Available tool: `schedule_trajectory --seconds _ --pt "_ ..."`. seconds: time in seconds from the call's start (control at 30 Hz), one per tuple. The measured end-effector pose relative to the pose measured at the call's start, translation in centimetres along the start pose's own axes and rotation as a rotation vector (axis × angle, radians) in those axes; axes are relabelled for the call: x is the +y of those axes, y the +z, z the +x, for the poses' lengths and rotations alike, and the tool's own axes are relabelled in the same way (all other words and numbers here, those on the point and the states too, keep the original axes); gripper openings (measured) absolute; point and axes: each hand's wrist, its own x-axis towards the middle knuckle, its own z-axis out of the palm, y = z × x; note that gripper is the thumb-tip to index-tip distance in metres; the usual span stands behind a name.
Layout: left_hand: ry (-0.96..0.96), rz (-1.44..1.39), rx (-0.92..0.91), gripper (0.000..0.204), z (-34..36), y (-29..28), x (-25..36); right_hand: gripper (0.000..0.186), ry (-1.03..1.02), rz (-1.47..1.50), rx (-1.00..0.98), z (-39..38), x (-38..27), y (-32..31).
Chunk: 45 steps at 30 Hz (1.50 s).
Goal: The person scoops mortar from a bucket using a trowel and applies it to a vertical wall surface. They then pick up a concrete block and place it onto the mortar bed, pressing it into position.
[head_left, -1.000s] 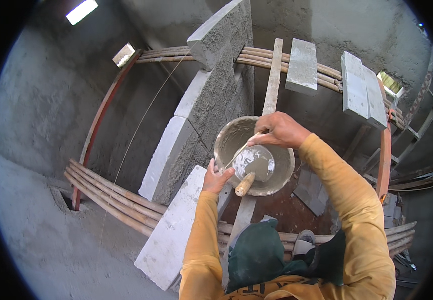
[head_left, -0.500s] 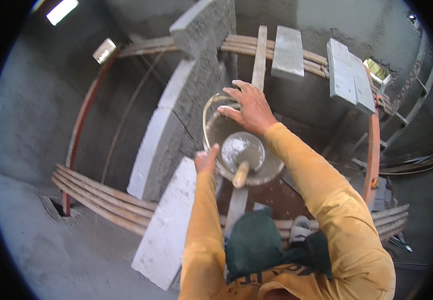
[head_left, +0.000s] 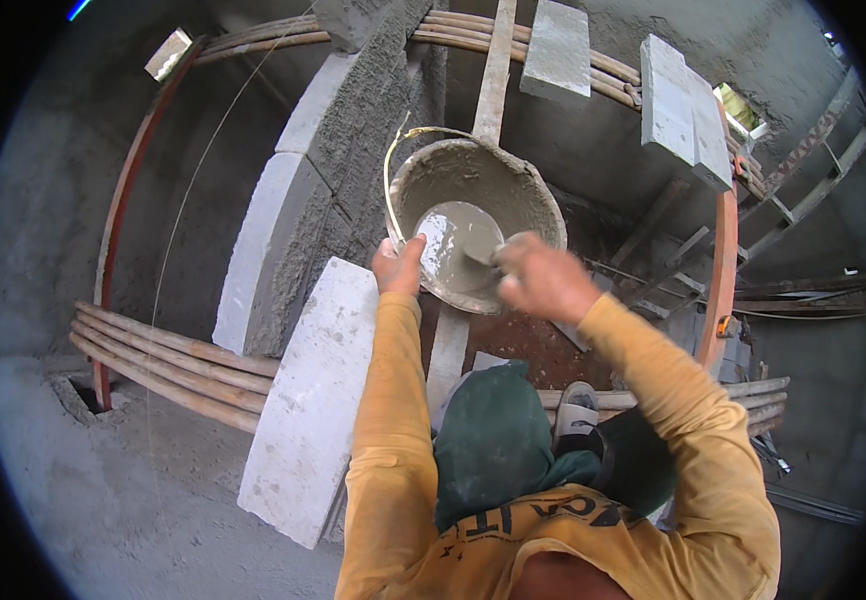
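Observation:
A mortar-crusted bucket (head_left: 538, 195) stands tipped slightly toward me on a narrow plank, with wet grey mortar (head_left: 443, 240) pooled at its bottom. My left hand (head_left: 399, 266) grips its near-left rim, thumb over the edge and the other fingers mostly hidden outside. At the right side of the rim, my right hand (head_left: 545, 278) is closed round the handle of a trowel, slightly blurred. The trowel's blade (head_left: 481, 242) dips into the mortar; its handle is covered by my fingers. A pale wire bail (head_left: 390, 185) leans over the bucket's left and far side.
A partly plastered block wall (head_left: 288, 200) rises left of the bucket. One pale block (head_left: 313, 400) leans beside my left forearm. More blocks (head_left: 558, 50) rest on the far bamboo poles (head_left: 453, 30). Nearer bamboo poles (head_left: 178, 365) cross at left; a ladder (head_left: 803, 200) stands right.
My right hand has come from the bucket's far rim down to the trowel and grasped its handle. The blade is now in the mortar. The whole view has shifted, showing more of the bucket's inside.

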Motion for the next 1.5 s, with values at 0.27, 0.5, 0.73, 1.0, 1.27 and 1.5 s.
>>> schedule_trajectory --seconds 0.27,0.5,0.73,1.0,1.27,1.5 --pt "0.077 0.098 -0.031 0.02 -3.1 3.0 0.0 0.038 0.37 -0.259 -0.422 2.3 6.3 -4.1" --pt "0.159 -0.103 -0.041 0.015 -4.4 2.4 -0.9 0.04 0.124 -0.446 -0.126 -0.9 7.1 -4.4" --pt "0.182 -0.006 -0.06 0.015 -5.5 1.7 -1.9 0.024 0.104 -0.521 0.006 -0.9 6.5 1.1" --pt "0.192 -0.065 -0.024 0.014 -5.7 1.6 -1.6 0.051 -0.176 -0.545 -0.118 -6.9 4.5 1.9" --pt "0.191 0.06 -0.073 0.017 -6.9 2.7 -1.5 0.024 -0.018 -0.738 -0.167 -0.9 4.8 -2.4" --pt "0.248 0.063 -0.07 0.021 -7.3 2.9 -1.6 0.025 -0.049 -0.297 -0.408 -3.0 4.1 -0.4"
